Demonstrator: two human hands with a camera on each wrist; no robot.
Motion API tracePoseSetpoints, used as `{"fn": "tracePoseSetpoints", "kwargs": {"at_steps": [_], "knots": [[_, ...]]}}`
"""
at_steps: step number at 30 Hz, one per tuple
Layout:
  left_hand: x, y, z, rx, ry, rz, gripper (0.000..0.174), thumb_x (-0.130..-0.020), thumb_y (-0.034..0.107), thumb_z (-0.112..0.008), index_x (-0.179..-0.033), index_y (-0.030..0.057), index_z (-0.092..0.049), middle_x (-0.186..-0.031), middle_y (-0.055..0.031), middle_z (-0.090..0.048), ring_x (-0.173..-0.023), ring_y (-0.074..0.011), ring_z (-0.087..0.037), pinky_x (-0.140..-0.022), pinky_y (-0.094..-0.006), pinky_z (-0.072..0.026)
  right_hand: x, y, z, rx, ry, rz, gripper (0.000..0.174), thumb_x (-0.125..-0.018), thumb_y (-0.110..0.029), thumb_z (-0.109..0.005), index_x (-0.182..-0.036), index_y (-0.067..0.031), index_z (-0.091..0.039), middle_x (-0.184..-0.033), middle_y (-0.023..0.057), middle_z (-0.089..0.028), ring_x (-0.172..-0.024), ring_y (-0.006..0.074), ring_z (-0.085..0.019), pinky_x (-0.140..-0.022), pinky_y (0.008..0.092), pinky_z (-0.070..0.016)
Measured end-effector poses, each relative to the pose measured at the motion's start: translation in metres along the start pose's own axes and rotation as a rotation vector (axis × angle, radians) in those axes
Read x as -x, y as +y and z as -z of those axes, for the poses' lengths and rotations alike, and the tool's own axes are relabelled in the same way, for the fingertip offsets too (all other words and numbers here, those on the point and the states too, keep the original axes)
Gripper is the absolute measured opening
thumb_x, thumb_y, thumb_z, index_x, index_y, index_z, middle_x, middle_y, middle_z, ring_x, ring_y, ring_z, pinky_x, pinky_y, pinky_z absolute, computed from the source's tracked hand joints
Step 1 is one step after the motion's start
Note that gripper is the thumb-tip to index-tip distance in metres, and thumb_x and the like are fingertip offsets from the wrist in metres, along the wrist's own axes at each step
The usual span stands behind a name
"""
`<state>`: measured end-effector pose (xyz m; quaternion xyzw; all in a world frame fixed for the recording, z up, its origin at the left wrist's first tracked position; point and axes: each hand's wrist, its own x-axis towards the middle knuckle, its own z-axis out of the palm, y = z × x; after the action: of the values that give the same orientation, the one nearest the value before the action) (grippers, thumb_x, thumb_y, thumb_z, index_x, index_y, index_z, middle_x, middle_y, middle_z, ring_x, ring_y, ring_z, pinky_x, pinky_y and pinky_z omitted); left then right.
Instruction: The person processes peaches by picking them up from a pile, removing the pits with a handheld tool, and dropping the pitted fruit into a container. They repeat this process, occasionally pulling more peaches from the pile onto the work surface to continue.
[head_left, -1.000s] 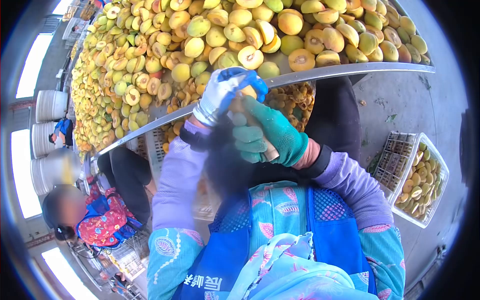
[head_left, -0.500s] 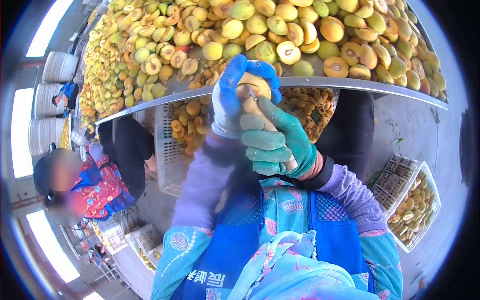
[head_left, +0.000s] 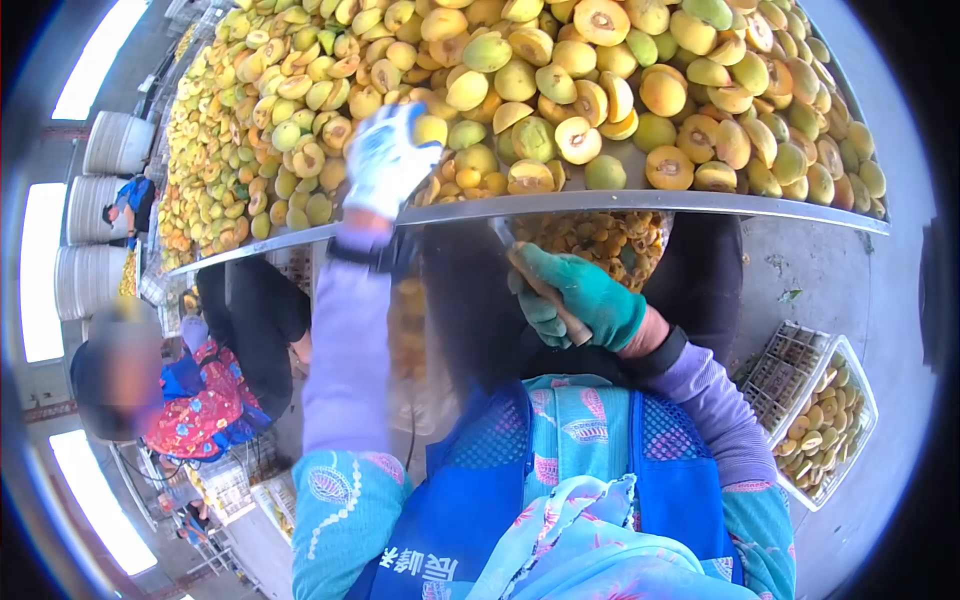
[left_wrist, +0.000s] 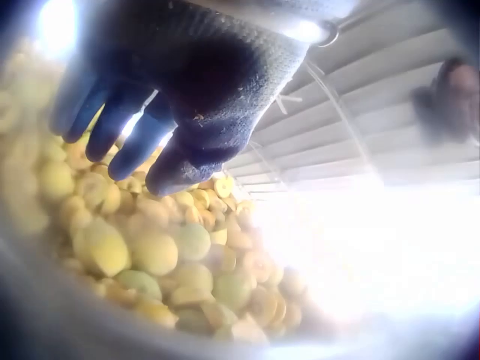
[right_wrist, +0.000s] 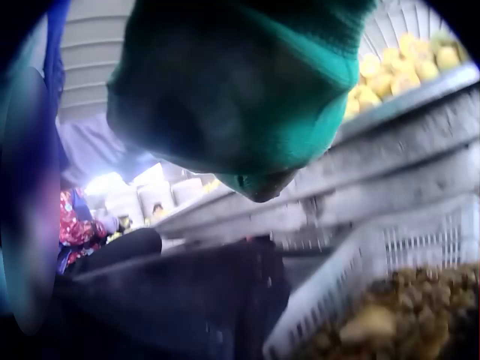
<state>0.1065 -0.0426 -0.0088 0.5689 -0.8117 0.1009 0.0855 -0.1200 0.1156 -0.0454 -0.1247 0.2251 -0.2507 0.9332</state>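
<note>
The left hand (head_left: 392,160), in a white and blue glove, reaches over the heap of yellow-green fruit (head_left: 465,90) near the table's front rim. In the left wrist view that hand (left_wrist: 161,97) has its fingers extended and spread above the fruit (left_wrist: 154,251), gripping nothing visible. The right hand (head_left: 590,300), in a green glove, grips the wooden handle of a small tool (head_left: 548,291) in front of the rim, its metal end pointing up and left. In the right wrist view the green glove (right_wrist: 232,90) hides the tool.
The metal table rim (head_left: 640,203) crosses the view. Below it is a crate of brown pieces (right_wrist: 412,300). At the right stands a white crate of fruit halves (head_left: 825,420). Another person in a red patterned top (head_left: 205,400) sits at the left, near stacked white tubs (head_left: 90,215).
The left hand has let go of the fruit it held by the tool and moved left and up over the heap. The right hand keeps its grip on the tool, slightly lower.
</note>
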Motion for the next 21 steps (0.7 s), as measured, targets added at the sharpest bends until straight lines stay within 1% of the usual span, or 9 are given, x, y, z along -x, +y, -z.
{"fn": "tracePoseSetpoints", "kwargs": {"at_steps": [3,4,7,9,10,11,14,18,21], "knots": [[-0.041,-0.015,-0.044,-0.015,-0.380,-0.145,0.053,-0.071,0.031,-0.071,-0.120,0.0144,-0.059,-0.120,-0.0133,-0.059,-0.107,-0.0322,-0.058,-0.095,-0.0413,-0.0449,-0.003,-0.007,0.015,0.196,0.205,0.246,0.038,-0.096,-0.045,-0.048,-0.084,-0.0096,-0.054,-0.056,-0.0012,-0.048,-0.042,0.0099,-0.044,-0.039,0.0245,-0.0358],[-0.040,-0.027,-0.040,0.136,-0.359,-0.149,0.048,-0.073,0.027,-0.070,-0.118,0.0154,-0.061,-0.120,-0.0145,-0.060,-0.107,-0.0313,-0.059,-0.094,-0.0389,-0.0466,0.006,-0.011,0.009,0.333,0.286,0.296,0.037,-0.097,-0.043,-0.048,-0.086,-0.0082,-0.055,-0.057,-0.0017,-0.048,-0.045,0.0094,-0.045,-0.040,0.0248,-0.0366],[-0.004,-0.011,0.001,1.299,-0.289,0.315,0.054,-0.078,0.018,-0.066,-0.129,0.0035,-0.054,-0.125,-0.0159,-0.058,-0.114,-0.0309,-0.057,-0.093,-0.0413,-0.0489,0.023,-0.026,-0.017,0.341,0.374,0.289,0.029,-0.100,-0.031,-0.047,-0.091,-0.0055,-0.056,-0.064,-0.0058,-0.043,-0.054,0.0071,-0.044,-0.049,0.0252,-0.0387],[0.021,0.000,0.006,2.072,-0.296,0.248,0.058,-0.083,0.014,-0.060,-0.135,-0.0050,-0.043,-0.131,-0.0194,-0.052,-0.122,-0.0369,-0.051,-0.099,-0.0484,-0.0460,0.005,-0.023,-0.019,0.636,0.420,0.488,0.031,-0.100,-0.031,-0.047,-0.093,-0.0026,-0.057,-0.064,0.0016,-0.050,-0.055,0.0163,-0.051,-0.053,0.0324,-0.0424],[0.032,0.007,0.002,2.206,-0.294,0.251,0.058,-0.087,0.016,-0.055,-0.138,-0.0059,-0.036,-0.135,-0.0235,-0.045,-0.127,-0.0429,-0.044,-0.103,-0.0520,-0.0423,-0.005,-0.020,-0.020,0.785,0.439,0.586,0.032,-0.099,-0.031,-0.047,-0.095,-0.0012,-0.057,-0.064,0.0053,-0.054,-0.056,0.0209,-0.055,-0.055,0.0360,-0.0442],[0.038,0.030,0.012,2.327,-0.225,0.401,0.048,-0.091,0.020,-0.053,-0.130,-0.0048,-0.044,-0.121,-0.0208,-0.056,-0.116,-0.0386,-0.055,-0.094,-0.0488,-0.0497,-0.014,-0.017,-0.018,0.864,0.468,0.648,0.032,-0.099,-0.031,-0.048,-0.094,-0.0008,-0.057,-0.066,0.0102,-0.056,-0.059,0.0260,-0.057,-0.055,0.0387,-0.0441],[0.052,0.071,0.013,2.222,-0.081,0.517,0.043,-0.094,0.028,-0.051,-0.123,-0.0047,-0.050,-0.110,-0.0206,-0.062,-0.103,-0.0404,-0.062,-0.089,-0.0486,-0.0519,-0.025,-0.015,-0.025,1.007,0.543,0.759,0.034,-0.097,-0.032,-0.052,-0.094,0.0007,-0.058,-0.076,0.0270,-0.059,-0.071,0.0442,-0.059,-0.060,0.0471,-0.0440],[0.049,0.102,0.016,2.115,-0.005,0.414,0.048,-0.097,0.034,-0.045,-0.121,-0.0068,-0.051,-0.110,-0.0210,-0.061,-0.102,-0.0396,-0.062,-0.086,-0.0487,-0.0527,-0.033,-0.009,-0.012,0.956,0.599,0.874,0.035,-0.097,-0.032,-0.052,-0.092,0.0022,-0.057,-0.076,0.0256,-0.060,-0.069,0.0416,-0.059,-0.059,0.0459,-0.0441],[0.046,0.106,0.014,2.378,-0.118,0.489,0.050,-0.097,0.034,-0.044,-0.124,-0.0067,-0.049,-0.109,-0.0210,-0.061,-0.102,-0.0395,-0.061,-0.086,-0.0502,-0.0520,-0.027,-0.010,-0.010,0.885,0.565,0.861,0.035,-0.097,-0.031,-0.052,-0.092,0.0031,-0.057,-0.075,0.0255,-0.060,-0.068,0.0402,-0.060,-0.059,0.0448,-0.0441]]}}
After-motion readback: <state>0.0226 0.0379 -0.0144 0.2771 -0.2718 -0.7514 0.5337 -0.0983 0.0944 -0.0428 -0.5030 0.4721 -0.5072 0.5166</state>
